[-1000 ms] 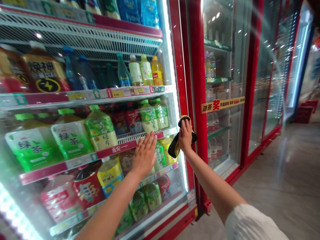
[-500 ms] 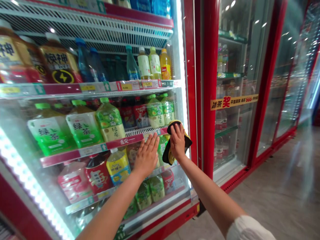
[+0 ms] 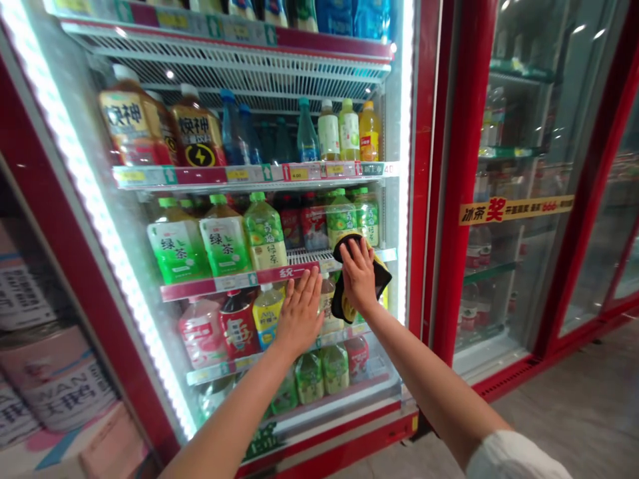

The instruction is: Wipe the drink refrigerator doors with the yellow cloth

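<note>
My left hand (image 3: 300, 316) is held flat, fingers stretched upward, in front of the drinks cooler and seemingly against its glass. Its fingertips overlap the red shelf strip (image 3: 234, 282). Close by on the right, my right hand (image 3: 358, 273) presses a black and yellow cloth (image 3: 382, 274), apparently onto the same glass. The cloth spreads out around the palm and covers part of the shelf edge. Behind the hands stand green tea bottles (image 3: 224, 239), a green plum tea bottle (image 3: 264, 233) and a yellow-labelled bottle (image 3: 268, 313).
The cooler's red frame (image 3: 424, 219) runs down the right side. A second glass-fronted cooler (image 3: 519, 279) with a yellow promotional strip (image 3: 516, 209) stands beyond it. Stacked pink cartons (image 3: 64, 379) are at lower left. Grey floor (image 3: 574, 412) shows at lower right.
The view has turned left, bringing the cartons into sight. Both hands have moved left relative to the shelves, and the cloth has come away from the cooler's right edge.
</note>
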`<state>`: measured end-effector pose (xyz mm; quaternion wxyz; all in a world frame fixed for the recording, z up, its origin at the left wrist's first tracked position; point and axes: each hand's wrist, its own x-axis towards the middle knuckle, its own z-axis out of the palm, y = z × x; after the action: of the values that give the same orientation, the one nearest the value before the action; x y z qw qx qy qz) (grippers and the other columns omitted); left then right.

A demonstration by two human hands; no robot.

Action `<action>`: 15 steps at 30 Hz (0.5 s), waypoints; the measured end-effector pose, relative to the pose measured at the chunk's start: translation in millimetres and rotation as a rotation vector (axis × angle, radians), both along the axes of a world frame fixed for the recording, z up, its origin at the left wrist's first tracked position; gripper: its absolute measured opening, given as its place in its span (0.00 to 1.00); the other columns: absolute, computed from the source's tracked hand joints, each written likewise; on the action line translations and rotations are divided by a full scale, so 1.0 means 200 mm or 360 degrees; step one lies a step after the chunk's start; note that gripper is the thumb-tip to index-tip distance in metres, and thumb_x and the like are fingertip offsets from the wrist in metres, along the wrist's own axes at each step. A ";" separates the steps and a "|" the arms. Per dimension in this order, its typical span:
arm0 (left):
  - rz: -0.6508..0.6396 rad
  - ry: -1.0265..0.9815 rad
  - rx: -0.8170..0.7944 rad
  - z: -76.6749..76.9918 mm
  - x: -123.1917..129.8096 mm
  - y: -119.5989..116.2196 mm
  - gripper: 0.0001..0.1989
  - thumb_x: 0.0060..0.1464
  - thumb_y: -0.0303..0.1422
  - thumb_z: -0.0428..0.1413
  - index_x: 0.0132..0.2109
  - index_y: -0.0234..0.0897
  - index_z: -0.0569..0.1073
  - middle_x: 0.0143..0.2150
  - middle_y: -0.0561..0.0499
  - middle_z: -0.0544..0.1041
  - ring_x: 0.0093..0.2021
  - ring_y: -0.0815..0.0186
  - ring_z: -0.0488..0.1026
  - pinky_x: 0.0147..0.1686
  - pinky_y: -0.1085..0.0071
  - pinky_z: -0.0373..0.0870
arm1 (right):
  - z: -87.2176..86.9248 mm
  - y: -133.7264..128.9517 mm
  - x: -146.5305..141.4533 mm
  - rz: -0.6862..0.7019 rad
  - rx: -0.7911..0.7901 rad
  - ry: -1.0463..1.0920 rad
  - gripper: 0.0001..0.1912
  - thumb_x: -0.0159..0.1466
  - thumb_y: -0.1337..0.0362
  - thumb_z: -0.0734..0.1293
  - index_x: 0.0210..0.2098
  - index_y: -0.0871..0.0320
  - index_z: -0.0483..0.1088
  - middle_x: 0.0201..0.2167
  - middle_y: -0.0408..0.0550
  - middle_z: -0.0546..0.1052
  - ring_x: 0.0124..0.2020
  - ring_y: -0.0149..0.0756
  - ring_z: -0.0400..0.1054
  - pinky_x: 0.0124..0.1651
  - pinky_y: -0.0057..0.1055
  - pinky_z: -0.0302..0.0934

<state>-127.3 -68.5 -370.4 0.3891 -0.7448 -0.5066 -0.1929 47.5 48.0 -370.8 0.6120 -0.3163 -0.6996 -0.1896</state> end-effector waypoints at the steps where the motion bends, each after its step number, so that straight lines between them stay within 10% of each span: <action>1: 0.0016 -0.0005 -0.0001 -0.01 -0.02 -0.01 0.46 0.64 0.38 0.53 0.76 0.31 0.33 0.78 0.41 0.44 0.78 0.55 0.39 0.76 0.50 0.39 | -0.03 -0.03 0.00 0.0051 0.0017 -0.0113 0.27 0.74 0.67 0.56 0.71 0.49 0.60 0.71 0.51 0.64 0.78 0.46 0.39 0.74 0.58 0.45; 7: 0.0084 0.0011 -0.0026 -0.02 -0.13 -0.09 0.46 0.65 0.40 0.53 0.76 0.30 0.34 0.78 0.39 0.43 0.78 0.54 0.39 0.75 0.51 0.40 | -0.14 -0.02 0.15 0.0070 0.0109 -0.0268 0.26 0.73 0.68 0.58 0.68 0.46 0.64 0.66 0.49 0.72 0.75 0.44 0.51 0.73 0.55 0.50; 15: 0.0177 -0.0043 0.0041 -0.04 -0.21 -0.15 0.48 0.64 0.40 0.54 0.76 0.30 0.32 0.79 0.39 0.42 0.78 0.55 0.36 0.76 0.50 0.39 | 0.01 -0.11 -0.26 -0.0052 0.0016 -0.0002 0.30 0.73 0.69 0.56 0.73 0.48 0.55 0.73 0.51 0.60 0.78 0.50 0.39 0.74 0.61 0.43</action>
<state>-169.4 -98.0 -378.7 0.4019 -0.7077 -0.5500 -0.1876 -5.4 26.2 -369.0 0.6100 -0.3244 -0.6938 -0.2033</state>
